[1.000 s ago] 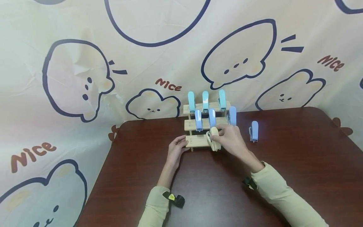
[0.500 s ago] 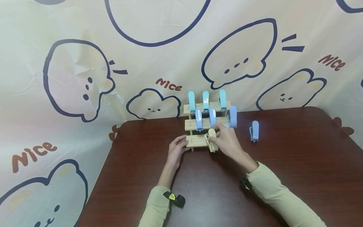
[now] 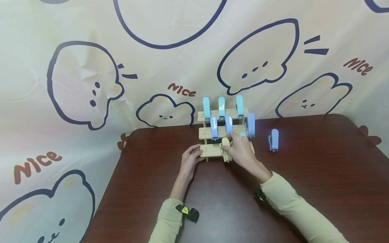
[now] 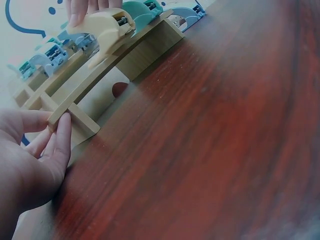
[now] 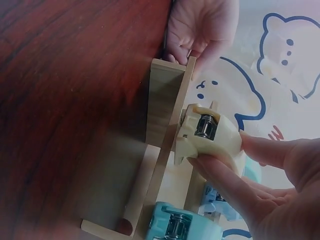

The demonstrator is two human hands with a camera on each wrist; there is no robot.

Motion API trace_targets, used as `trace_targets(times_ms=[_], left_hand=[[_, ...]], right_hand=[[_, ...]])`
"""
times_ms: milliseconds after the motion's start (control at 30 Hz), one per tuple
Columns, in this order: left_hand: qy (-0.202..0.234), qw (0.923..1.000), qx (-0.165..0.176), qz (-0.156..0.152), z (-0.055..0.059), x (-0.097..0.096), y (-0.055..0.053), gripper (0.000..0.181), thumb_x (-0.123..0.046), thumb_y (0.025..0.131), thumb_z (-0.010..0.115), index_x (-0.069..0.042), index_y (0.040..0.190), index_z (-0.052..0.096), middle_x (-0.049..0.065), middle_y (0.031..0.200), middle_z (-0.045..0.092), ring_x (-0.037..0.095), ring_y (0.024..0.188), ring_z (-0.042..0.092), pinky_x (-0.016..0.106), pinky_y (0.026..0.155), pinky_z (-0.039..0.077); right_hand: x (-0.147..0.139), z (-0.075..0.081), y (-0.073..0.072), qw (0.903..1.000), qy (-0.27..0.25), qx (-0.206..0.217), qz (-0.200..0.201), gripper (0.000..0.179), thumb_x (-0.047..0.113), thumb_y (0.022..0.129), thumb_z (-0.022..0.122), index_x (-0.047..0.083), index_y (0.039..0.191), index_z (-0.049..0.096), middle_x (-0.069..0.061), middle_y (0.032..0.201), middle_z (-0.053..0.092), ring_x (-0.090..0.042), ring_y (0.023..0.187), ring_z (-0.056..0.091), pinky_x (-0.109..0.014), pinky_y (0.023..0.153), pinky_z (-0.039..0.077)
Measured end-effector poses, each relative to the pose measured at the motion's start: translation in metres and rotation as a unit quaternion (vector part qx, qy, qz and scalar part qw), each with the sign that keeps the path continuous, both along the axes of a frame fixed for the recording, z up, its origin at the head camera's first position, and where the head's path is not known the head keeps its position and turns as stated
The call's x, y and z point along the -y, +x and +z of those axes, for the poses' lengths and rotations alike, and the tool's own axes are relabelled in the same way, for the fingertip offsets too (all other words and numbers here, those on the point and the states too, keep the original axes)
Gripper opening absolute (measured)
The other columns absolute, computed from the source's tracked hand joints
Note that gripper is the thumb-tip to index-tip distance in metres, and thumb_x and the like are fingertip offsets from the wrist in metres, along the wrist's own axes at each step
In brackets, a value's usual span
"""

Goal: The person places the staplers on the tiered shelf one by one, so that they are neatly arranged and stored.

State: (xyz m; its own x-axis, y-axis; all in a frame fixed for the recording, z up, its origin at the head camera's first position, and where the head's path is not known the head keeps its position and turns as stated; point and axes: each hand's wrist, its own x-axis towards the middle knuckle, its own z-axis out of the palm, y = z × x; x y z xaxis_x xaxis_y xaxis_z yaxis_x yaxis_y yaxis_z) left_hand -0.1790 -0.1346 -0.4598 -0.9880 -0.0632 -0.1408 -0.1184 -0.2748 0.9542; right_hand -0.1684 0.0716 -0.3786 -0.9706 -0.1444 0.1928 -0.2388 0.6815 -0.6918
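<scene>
A cream hole punch (image 3: pixel 225 150) stands over the front step of a three-step wooden rack (image 3: pixel 209 151). My right hand (image 3: pixel 241 150) pinches it between thumb and fingers; in the right wrist view the cream punch (image 5: pixel 215 135) shows its metal spring, its lower end right at the board's edge. My left hand (image 3: pixel 189 160) grips the front step's left end, thumb and fingers on either side of the board in the left wrist view. To the right on that step sits a teal hole punch (image 5: pixel 182 222), mostly hidden behind my right hand in the head view.
Three light-blue punches, one of them at the right end (image 3: pixel 250 125), stand on the middle step. Three teal punches, including the leftmost (image 3: pixel 206 108), stand on the top step. Another blue punch (image 3: pixel 274 140) lies on the dark table (image 3: pixel 218 209) right of the rack. A printed sheet (image 3: pixel 170 64) hangs behind.
My right hand has shifted left along the front step with the cream hole punch, a little at a time. My left hand keeps its grip on the rack.
</scene>
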Motion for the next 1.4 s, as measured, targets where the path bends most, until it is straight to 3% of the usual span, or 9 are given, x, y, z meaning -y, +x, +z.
trace_targets(times_ms=[367,667,767,933,1100,1333,1400], left_hand=[[-0.003,1.0000,0.003,-0.002,0.000,0.000,0.000,0.037,0.000,0.098,0.064,0.010,0.134,0.060,0.020,0.123,0.066,0.013,0.091,0.068,0.025,0.076,0.058],[0.002,1.0000,0.001,0.000,0.002,-0.001,0.001,0.037,0.002,0.098,0.064,0.010,0.133,0.060,0.020,0.121,0.067,0.013,0.090,0.069,0.025,0.075,0.058],[-0.001,1.0000,0.001,-0.001,0.001,-0.001,0.001,0.037,0.001,0.098,0.064,0.011,0.133,0.060,0.020,0.121,0.067,0.013,0.090,0.068,0.024,0.075,0.058],[-0.001,1.0000,0.000,-0.002,0.001,0.000,0.001,0.037,0.001,0.098,0.064,0.011,0.133,0.060,0.021,0.123,0.067,0.013,0.090,0.069,0.024,0.075,0.058],[0.001,1.0000,-0.005,0.000,0.002,0.000,-0.001,0.037,0.002,0.098,0.064,0.011,0.133,0.060,0.020,0.121,0.067,0.013,0.089,0.068,0.025,0.075,0.058],[-0.006,1.0000,0.000,-0.004,0.001,0.000,0.000,0.038,0.001,0.098,0.064,0.011,0.134,0.059,0.019,0.121,0.066,0.013,0.090,0.068,0.024,0.075,0.058],[-0.005,1.0000,0.002,-0.004,0.002,0.000,0.000,0.038,0.001,0.098,0.064,0.010,0.134,0.060,0.019,0.122,0.066,0.013,0.090,0.068,0.024,0.075,0.058]], right_hand=[[0.003,-0.004,-0.005,0.9988,0.011,-0.047,0.011,0.041,0.008,0.091,0.080,-0.009,0.126,0.065,-0.003,0.060,0.057,-0.013,0.047,0.045,-0.029,0.047,0.038],[0.006,-0.004,-0.008,0.9980,0.016,-0.060,0.015,0.040,0.005,0.091,0.079,-0.010,0.125,0.066,-0.004,0.060,0.056,-0.012,0.049,0.043,-0.030,0.051,0.042],[0.007,-0.004,-0.010,0.9971,0.021,-0.071,0.017,0.040,0.004,0.090,0.079,-0.011,0.124,0.066,-0.010,0.065,0.063,-0.012,0.048,0.045,-0.031,0.052,0.046],[0.008,-0.005,-0.012,0.9960,0.017,-0.087,0.015,0.039,0.002,0.089,0.080,-0.013,0.122,0.066,-0.023,0.087,0.073,-0.015,0.051,0.051,-0.036,0.058,0.054],[0.008,-0.004,-0.014,0.9963,0.018,-0.082,0.015,0.040,0.003,0.089,0.080,-0.012,0.123,0.065,-0.025,0.096,0.073,-0.019,0.060,0.058,-0.039,0.063,0.057],[0.004,0.003,-0.010,0.9973,0.050,-0.045,0.028,0.042,0.006,0.093,0.077,-0.009,0.129,0.062,-0.017,0.079,0.069,-0.018,0.055,0.055,-0.033,0.055,0.051],[0.000,0.007,-0.006,0.9971,0.055,-0.042,0.030,0.041,0.007,0.094,0.077,-0.008,0.130,0.063,-0.018,0.085,0.072,-0.021,0.062,0.063,-0.035,0.058,0.055]])
